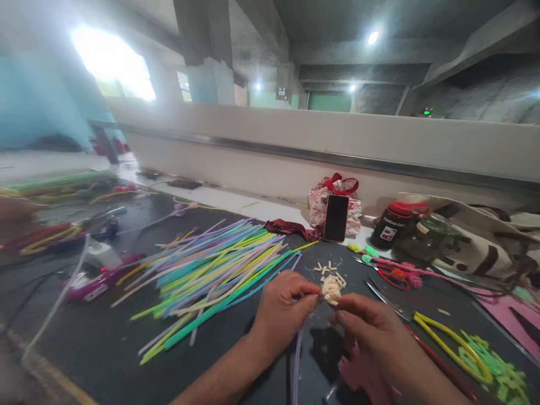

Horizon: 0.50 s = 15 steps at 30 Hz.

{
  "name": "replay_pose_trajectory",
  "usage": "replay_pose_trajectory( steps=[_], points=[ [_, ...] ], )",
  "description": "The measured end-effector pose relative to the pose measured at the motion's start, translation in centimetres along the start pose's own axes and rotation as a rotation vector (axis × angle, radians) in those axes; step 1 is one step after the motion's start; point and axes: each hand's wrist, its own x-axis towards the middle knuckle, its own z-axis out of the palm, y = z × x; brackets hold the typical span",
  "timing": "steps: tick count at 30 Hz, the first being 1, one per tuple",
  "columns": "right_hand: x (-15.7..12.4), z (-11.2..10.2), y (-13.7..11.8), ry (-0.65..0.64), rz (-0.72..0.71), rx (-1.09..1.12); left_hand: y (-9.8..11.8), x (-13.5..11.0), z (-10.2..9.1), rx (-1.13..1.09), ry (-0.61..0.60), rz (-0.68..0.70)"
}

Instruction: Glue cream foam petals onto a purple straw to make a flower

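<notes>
In front of me, above the dark tabletop, is a small cream fuzzy flower-like bundle (331, 289) of what looks like pipe cleaner. My left hand (283, 304) pinches it from the left between thumb and index finger. A thin lilac pipe cleaner (297, 365) runs down below that hand; whether it joins the bundle is hidden. From the right, my right hand (371, 326) closes thumb and fingertips at the bundle's lower edge. Just behind lie several short cream cut pieces (324, 270). Left of my hands is a wide pile of coloured pipe cleaners (219, 270).
To the right lie yellow-handled pliers (447, 337), red-handled scissors (390, 275) and green fuzzy pieces (502, 365). Behind stand a phone (336, 218), a patterned bag (318, 198) and a dark red-lidded bottle (390, 228). A purple device (93, 284) with a cord sits left.
</notes>
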Motion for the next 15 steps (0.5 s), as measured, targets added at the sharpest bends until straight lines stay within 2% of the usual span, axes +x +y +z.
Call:
replay_pose_trajectory(
  steps=[4,8,12,15],
  points=[
    [-0.4,-1.2,-0.3,0.046,0.055,0.052,-0.2,-0.2,0.1,0.075,-0.013,0.069],
    [-0.5,-1.3,-0.7,0.127,0.052,0.054,-0.1,-0.2,0.2,0.112,-0.032,0.050],
    [-0.4,-1.1,-1.2,0.123,0.041,0.056,0.0,0.0,0.1,0.085,-0.056,-0.058],
    [-0.4,-0.9,-1.2,0.167,0.049,0.077,0.2,0.3,-0.1,-0.052,-0.070,-0.242]
  ],
)
